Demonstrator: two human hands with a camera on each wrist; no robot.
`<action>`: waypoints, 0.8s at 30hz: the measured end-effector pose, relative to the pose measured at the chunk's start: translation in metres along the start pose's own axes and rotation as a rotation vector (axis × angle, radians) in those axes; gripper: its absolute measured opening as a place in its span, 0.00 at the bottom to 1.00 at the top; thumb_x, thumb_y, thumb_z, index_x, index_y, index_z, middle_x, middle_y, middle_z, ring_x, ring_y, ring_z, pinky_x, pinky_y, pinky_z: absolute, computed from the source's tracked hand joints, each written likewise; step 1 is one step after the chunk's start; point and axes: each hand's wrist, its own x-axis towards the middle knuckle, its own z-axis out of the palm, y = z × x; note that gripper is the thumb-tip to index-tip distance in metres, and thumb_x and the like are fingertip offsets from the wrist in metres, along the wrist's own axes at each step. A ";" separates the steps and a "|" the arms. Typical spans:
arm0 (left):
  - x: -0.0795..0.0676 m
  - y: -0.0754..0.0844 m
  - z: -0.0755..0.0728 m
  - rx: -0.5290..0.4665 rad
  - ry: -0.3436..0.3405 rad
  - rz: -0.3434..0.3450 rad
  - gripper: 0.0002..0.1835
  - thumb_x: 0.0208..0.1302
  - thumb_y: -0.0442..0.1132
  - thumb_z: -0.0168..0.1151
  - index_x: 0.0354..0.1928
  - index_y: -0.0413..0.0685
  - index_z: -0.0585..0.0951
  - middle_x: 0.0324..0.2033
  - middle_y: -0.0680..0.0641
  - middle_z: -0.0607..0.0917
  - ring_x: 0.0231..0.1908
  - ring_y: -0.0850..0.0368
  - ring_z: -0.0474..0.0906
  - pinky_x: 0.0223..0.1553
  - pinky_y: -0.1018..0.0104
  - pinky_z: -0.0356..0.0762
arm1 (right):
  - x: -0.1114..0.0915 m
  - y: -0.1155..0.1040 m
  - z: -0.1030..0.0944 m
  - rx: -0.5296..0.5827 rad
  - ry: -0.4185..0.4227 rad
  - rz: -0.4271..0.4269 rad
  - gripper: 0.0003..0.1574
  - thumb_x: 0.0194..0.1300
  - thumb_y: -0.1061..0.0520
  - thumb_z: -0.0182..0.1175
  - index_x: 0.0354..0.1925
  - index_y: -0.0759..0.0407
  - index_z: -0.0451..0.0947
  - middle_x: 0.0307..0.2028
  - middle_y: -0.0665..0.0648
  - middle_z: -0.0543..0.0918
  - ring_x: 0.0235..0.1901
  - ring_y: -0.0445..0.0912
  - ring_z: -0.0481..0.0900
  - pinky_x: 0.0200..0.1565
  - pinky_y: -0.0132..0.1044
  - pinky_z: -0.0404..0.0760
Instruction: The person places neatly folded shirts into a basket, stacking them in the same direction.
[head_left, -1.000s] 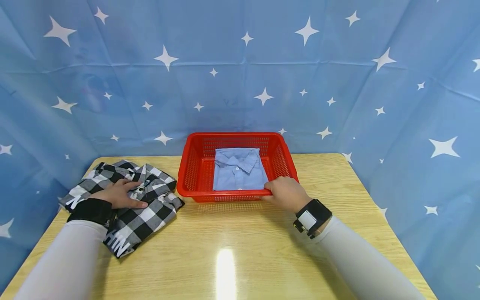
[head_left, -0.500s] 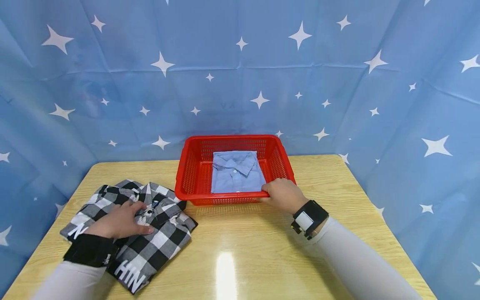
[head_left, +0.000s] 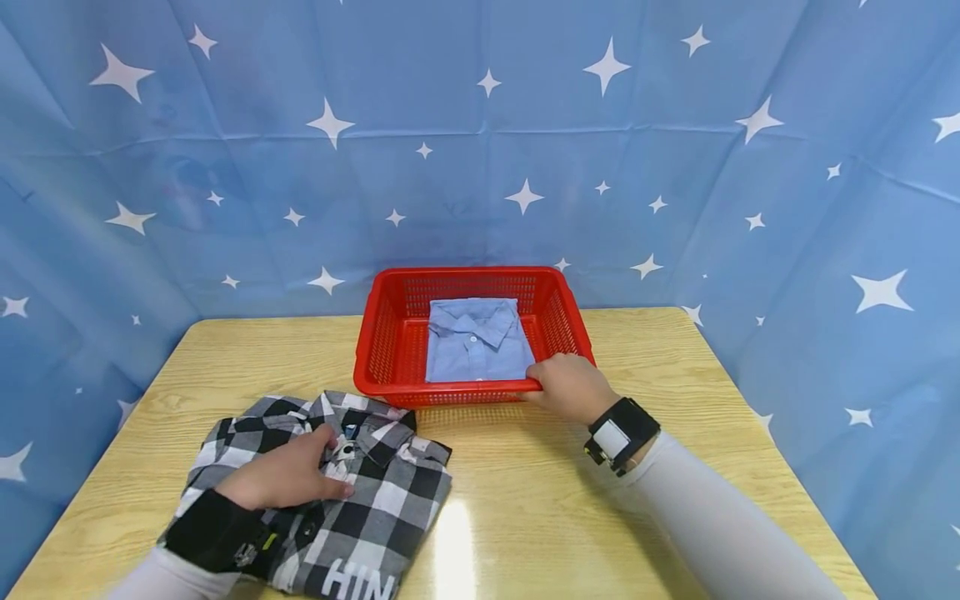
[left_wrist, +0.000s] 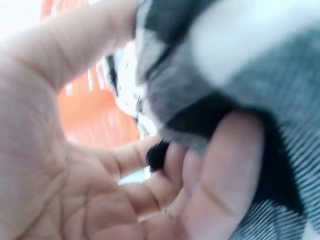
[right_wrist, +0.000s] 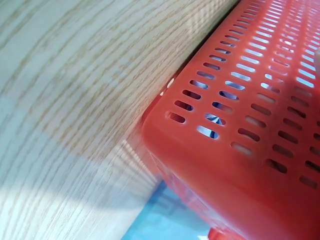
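My left hand (head_left: 288, 473) grips a folded black-and-white checked shirt (head_left: 393, 500) at the front left of the table. In the left wrist view the fingers (left_wrist: 232, 160) curl around the bunched checked cloth. The shirt's collar lies toward the back, and white letters show at its front corner. A red plastic basket (head_left: 386, 346) with slotted walls stands at the middle back, holding a folded light blue shirt (head_left: 480, 342). On the basket's front right rim my right hand (head_left: 573, 387) has a hold; the right wrist view shows only the basket's corner (right_wrist: 185, 145), not the fingers.
The wooden table (head_left: 660, 367) has a bright reflection near its front. A blue curtain (head_left: 450, 183) with white stars hangs behind it and at both sides. The checked shirt's back edge lies close to the basket's front left corner.
My left hand has dragged the checked shirt right and toward the front of the table. The right hand keeps its hold on the basket, which has stayed in place.
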 end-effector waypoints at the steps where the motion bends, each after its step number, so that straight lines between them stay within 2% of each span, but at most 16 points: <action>1: -0.001 0.006 0.005 0.004 0.014 -0.012 0.43 0.50 0.60 0.81 0.58 0.41 0.73 0.45 0.45 0.84 0.43 0.52 0.81 0.43 0.50 0.82 | 0.000 0.000 0.000 -0.001 0.001 -0.001 0.14 0.61 0.43 0.75 0.31 0.50 0.86 0.19 0.46 0.79 0.22 0.43 0.73 0.33 0.37 0.77; 5: -0.004 0.031 0.024 0.068 0.075 -0.032 0.48 0.47 0.61 0.82 0.61 0.36 0.73 0.48 0.39 0.85 0.45 0.49 0.84 0.46 0.45 0.85 | -0.001 -0.001 -0.001 -0.006 0.002 -0.005 0.15 0.61 0.42 0.75 0.30 0.50 0.86 0.19 0.47 0.80 0.22 0.43 0.73 0.33 0.37 0.78; 9: -0.006 0.056 0.040 0.112 0.114 0.002 0.53 0.48 0.59 0.82 0.66 0.27 0.70 0.55 0.31 0.83 0.51 0.39 0.84 0.53 0.37 0.83 | -0.001 -0.001 -0.001 -0.002 -0.002 -0.003 0.15 0.60 0.42 0.75 0.31 0.50 0.86 0.20 0.47 0.81 0.22 0.43 0.74 0.33 0.36 0.79; 12: -0.004 0.072 0.049 0.120 0.141 0.033 0.53 0.50 0.59 0.81 0.64 0.24 0.71 0.55 0.29 0.83 0.52 0.37 0.84 0.55 0.38 0.82 | 0.000 0.000 0.000 -0.011 -0.010 -0.003 0.15 0.61 0.42 0.75 0.31 0.50 0.86 0.20 0.47 0.80 0.22 0.43 0.73 0.33 0.36 0.78; 17: 0.002 0.099 0.062 0.127 0.190 0.068 0.48 0.50 0.58 0.82 0.59 0.25 0.75 0.48 0.32 0.85 0.47 0.40 0.85 0.52 0.42 0.83 | 0.003 0.000 0.001 -0.020 -0.007 -0.017 0.15 0.63 0.41 0.73 0.30 0.49 0.85 0.19 0.46 0.77 0.22 0.43 0.73 0.32 0.35 0.75; 24: 0.013 0.148 0.080 0.168 0.246 0.110 0.47 0.50 0.59 0.81 0.58 0.26 0.76 0.44 0.33 0.85 0.44 0.41 0.86 0.51 0.45 0.85 | 0.002 0.002 0.000 -0.037 0.014 -0.031 0.16 0.63 0.40 0.72 0.29 0.49 0.85 0.19 0.47 0.79 0.22 0.43 0.73 0.31 0.36 0.76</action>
